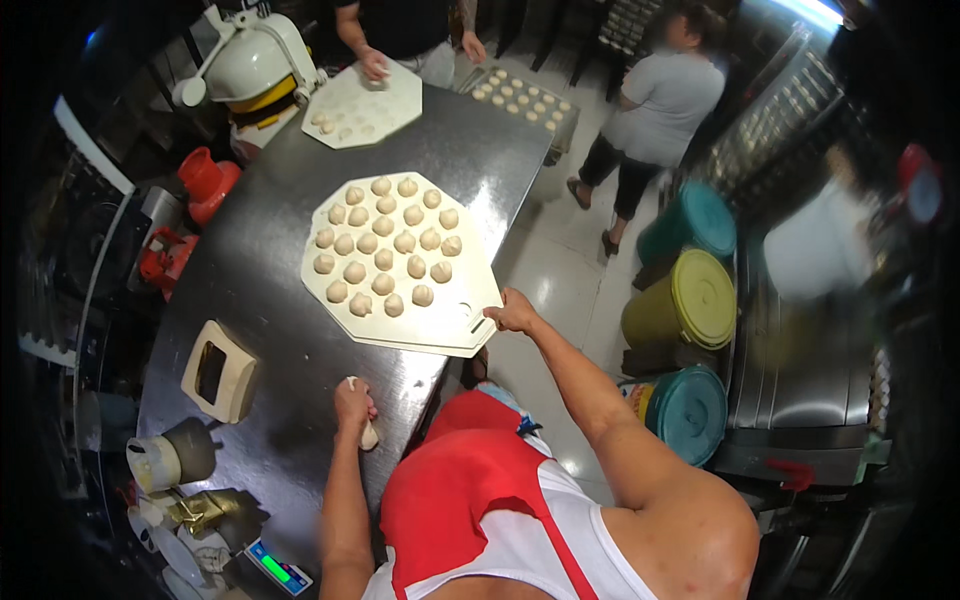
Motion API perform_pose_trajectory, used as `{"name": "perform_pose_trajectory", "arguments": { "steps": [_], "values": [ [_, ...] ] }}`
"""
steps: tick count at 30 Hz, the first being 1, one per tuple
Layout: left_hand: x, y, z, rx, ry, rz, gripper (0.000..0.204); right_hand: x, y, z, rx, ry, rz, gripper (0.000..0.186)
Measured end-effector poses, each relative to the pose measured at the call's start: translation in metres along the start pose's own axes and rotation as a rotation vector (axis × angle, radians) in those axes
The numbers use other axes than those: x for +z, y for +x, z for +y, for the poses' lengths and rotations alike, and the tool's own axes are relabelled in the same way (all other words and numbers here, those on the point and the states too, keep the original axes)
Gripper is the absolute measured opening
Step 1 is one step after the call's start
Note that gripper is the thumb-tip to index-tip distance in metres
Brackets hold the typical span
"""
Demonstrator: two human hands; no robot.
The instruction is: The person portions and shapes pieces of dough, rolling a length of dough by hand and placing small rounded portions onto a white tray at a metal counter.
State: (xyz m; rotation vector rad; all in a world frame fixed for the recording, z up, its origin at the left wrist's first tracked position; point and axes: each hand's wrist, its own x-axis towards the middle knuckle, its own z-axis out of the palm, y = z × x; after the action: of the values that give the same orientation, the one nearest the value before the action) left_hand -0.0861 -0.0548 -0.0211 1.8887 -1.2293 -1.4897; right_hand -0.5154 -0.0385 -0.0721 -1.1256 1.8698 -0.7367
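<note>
My right hand (514, 310) grips the slotted handle corner of a cream-coloured eight-sided board (445, 325), its fingers wrapped round the edge. Several small dough balls (383, 258) with pinched tops sit in loose rows on this board, which lies on a dark metal worktable (270, 330). A second edge shows beneath the board, perhaps another one. On the table nearer to me, my left hand (353, 405) is closed round a piece of pale dough (369, 436), which pokes out on both sides of the fist.
A large dough slab (218, 372) with a dark hole lies at left. Near it stand a tub (154, 464) and a digital scale (278, 568). Across the table a co-worker's hand (374, 65) touches another board (400, 100). Lidded bins (690, 300) line the right; another person (665, 100) stands beyond.
</note>
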Motion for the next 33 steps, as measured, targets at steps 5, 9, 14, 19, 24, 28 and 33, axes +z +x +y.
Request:
{"name": "perform_pose_trajectory", "arguments": {
  "steps": [5,9,14,19,24,28,33],
  "values": [
    [0.019,-0.002,-0.023,0.0,0.031,-0.17,0.024,-0.033,0.001,0.045,0.188,-0.091,0.078,0.034],
    [-0.022,-0.009,-0.043,-0.061,-0.073,-0.095,0.026,-0.001,0.002,0.021,0.178,0.157,0.083,0.025],
    [-0.006,-0.012,-0.031,-0.031,-0.089,-0.135,0.03,-0.027,0.0,0.056,-0.049,-0.238,0.393,0.043],
    [-0.03,-0.004,-0.043,-0.102,-0.083,-0.022,0.033,-0.01,-0.002,0.004,0.131,0.14,0.057,0.038],
    [-0.016,-0.003,-0.041,-0.168,-0.152,0.043,0.036,-0.033,-0.011,-0.003,0.159,0.134,-0.03,0.035],
    [-0.004,-0.004,-0.027,-0.18,-0.084,0.118,0.036,-0.061,0.014,0.032,0.124,0.115,-0.038,0.033],
    [0.003,-0.009,-0.029,-0.256,-0.027,0.281,0.036,-0.109,0.056,0.068,0.165,0.549,0.108,0.018]
  ]
}}
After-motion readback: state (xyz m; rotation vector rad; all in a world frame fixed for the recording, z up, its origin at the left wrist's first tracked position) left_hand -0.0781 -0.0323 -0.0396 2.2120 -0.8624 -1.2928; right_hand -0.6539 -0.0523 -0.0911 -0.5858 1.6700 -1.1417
